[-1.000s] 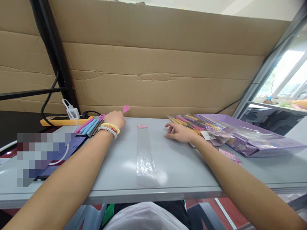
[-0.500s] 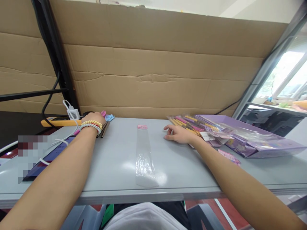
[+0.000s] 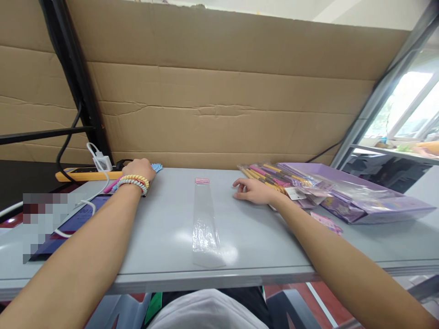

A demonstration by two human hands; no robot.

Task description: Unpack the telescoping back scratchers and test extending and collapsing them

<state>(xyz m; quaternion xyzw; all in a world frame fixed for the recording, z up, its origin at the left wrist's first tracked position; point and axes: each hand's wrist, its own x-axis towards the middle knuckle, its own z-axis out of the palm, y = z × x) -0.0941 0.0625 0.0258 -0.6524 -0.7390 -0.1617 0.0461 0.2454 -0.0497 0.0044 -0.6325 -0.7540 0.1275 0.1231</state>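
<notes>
At the back left, my left hand (image 3: pixel 139 170) reaches over a small group of slim sticks, its fingers hidden behind the back of the hand. A light-blue ridged top (image 3: pixel 157 167) of one stick shows just past the hand, and a pink stick (image 3: pixel 111 185) lies to its left. My right hand (image 3: pixel 253 191) rests on the table with loosely bent fingers, thumb apart and nothing between them. It lies beside a pile of bagged yellow and pink sticks (image 3: pixel 264 176). Between both hands, a long clear plastic sleeve (image 3: pixel 205 219) with a pink header lies flat.
A purple box (image 3: pixel 346 212) with clear plastic bags on it stands at the right, a pink card (image 3: pixel 325 222) before it. On the left are a phone-like device (image 3: pixel 77 219) with a white cable and a yellow power strip (image 3: pixel 82 175). A cardboard panel (image 3: pixel 219 91) backs the table.
My left hand has shifted slightly right over the sticks, now covering the pink ridged top and most of the dark shafts. My right hand stays in place.
</notes>
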